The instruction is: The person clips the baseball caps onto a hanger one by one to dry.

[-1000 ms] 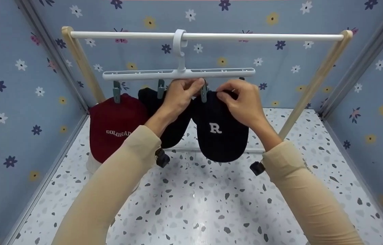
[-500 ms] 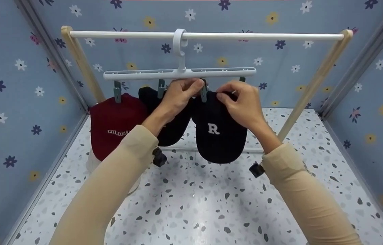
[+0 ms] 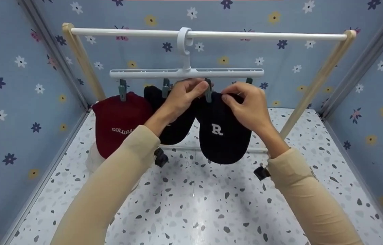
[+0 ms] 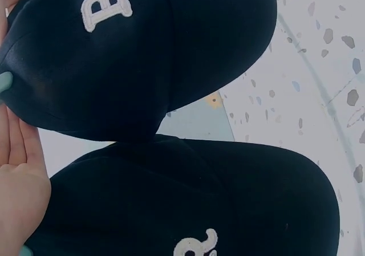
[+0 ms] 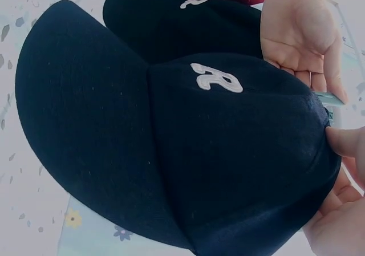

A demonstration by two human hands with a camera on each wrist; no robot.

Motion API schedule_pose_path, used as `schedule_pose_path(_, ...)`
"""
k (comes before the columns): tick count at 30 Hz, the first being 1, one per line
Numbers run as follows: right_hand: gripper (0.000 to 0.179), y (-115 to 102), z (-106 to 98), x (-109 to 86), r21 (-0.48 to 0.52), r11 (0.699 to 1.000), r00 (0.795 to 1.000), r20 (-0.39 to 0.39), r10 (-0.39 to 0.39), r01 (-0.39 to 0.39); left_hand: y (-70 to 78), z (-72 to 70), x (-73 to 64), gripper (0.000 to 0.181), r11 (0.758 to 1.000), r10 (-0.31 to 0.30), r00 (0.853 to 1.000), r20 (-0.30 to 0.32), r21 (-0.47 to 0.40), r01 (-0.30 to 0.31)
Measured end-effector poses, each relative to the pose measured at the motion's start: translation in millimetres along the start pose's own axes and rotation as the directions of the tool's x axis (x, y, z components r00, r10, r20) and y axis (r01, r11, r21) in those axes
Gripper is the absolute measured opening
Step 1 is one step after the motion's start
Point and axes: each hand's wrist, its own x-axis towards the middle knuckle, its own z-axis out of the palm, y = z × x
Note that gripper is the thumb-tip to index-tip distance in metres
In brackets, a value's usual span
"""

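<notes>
A dark baseball cap with a white R (image 3: pixel 225 129) hangs brim-down below a white clip hanger (image 3: pixel 225 72). My right hand (image 3: pixel 249 102) pinches its upper edge, thumb in front and fingers behind. My left hand (image 3: pixel 186 97) grips the green clip (image 3: pixel 208 91) at the top of this cap, thumb against it. In the right wrist view the clip (image 5: pixel 329 98) sits at the cap's edge. Behind my left forearm hang a second dark cap (image 3: pixel 177 131) and a maroon cap (image 3: pixel 120 115) with white lettering, both under green clips.
The hanger hooks over the white rail (image 3: pixel 262 35) of a wooden-legged rack (image 3: pixel 317 85). Another green clip (image 3: pixel 249 81) is at the hanger's right end. A pale cap-like object (image 3: pixel 93 160) shows low behind the maroon cap. Flowered walls enclose three sides.
The hanger and its caps have shifted slightly to the right, along with both hands. My left hand stays at the clip and my right keeps its pinch on the cap.
</notes>
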Motion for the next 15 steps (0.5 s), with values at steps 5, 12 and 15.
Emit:
schedule_pose_path(5,0.006,0.1,-0.6,-2.3,-0.014,1.000,1.000,-0.005,-0.017,0.017,0.6,1.3,-2.7,0.032,1.000,0.006,1.000,0.024,0.030,-0.007)
schedule_pose_path(12,0.008,0.2,2.2,-6.9,-0.042,0.996,0.997,-0.012,-0.081,0.081,1.7,2.4,-6.7,0.033,0.999,-0.010,1.000,0.022,0.033,0.009)
schedule_pose_path(15,0.009,-0.1,1.6,-9.5,-0.046,0.994,0.995,-0.015,-0.098,0.097,2.6,3.6,-8.0,0.034,0.999,-0.007,1.000,0.016,0.045,0.006)
